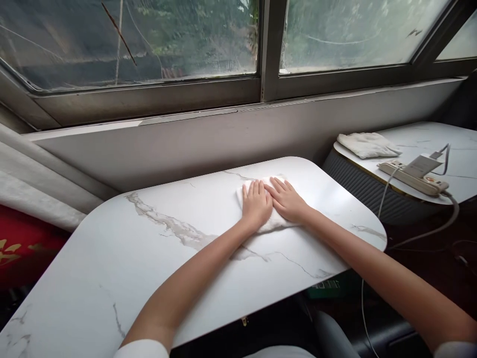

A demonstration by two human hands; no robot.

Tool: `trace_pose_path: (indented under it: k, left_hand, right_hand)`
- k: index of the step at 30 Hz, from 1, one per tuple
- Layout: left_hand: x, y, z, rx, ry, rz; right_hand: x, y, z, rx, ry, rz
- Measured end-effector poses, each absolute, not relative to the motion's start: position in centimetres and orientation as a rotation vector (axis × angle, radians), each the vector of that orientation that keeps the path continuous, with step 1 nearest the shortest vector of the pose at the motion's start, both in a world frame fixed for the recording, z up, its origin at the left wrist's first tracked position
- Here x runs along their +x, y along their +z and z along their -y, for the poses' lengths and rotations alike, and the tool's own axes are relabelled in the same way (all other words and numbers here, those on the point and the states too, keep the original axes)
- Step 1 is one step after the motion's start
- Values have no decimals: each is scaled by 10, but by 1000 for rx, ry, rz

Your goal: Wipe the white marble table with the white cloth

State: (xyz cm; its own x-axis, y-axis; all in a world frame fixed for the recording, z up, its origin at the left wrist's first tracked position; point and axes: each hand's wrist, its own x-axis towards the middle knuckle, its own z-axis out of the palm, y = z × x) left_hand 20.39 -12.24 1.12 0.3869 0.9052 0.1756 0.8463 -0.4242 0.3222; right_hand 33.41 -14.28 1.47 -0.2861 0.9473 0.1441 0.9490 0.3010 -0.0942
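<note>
Both palms rest flat on a folded white cloth (278, 222), which lies on a white marble-patterned table (149, 263). My left hand (257, 204) covers the cloth's left part, fingers stretched forward. Just beside it, my right hand (286, 199) presses on the right part, its fingers angled towards the left hand and touching it. Neither hand grips the cloth. Its edges show around the fingertips and below the wrists.
A second marble-patterned table (462, 166) stands to the right, with another white cloth (367, 145) and a power strip (412, 177) holding a plugged-in white charger (424, 164). Cables hang to the floor. A window wall (208, 136) runs behind; a curtain (40, 179) hangs at left.
</note>
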Motion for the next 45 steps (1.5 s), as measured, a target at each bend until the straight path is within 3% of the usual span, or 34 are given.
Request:
trace_pose_path:
  k: [8,13,22,32,38,45]
  left_hand:
    - [223,15,239,2554,438,-1199]
    - [245,16,256,2609,407,-1019]
    - [271,12,160,2613,478,-1081]
    - [293,8,64,2456,610,-1557]
    - [336,6,60,2450,638,-1646]
    - [357,6,97,2573,621,-1453]
  right_hand:
    - [367,8,280,-1756,-135,2373]
    - [391,1,313,-1857,-183,2254]
    - [405,6,212,-2052,-32,2106]
    - [429,9,74,-1638,56,2204]
    - [465,9,67,-1655,104,2098]
    - [494,4,122,-1748,7,2056]
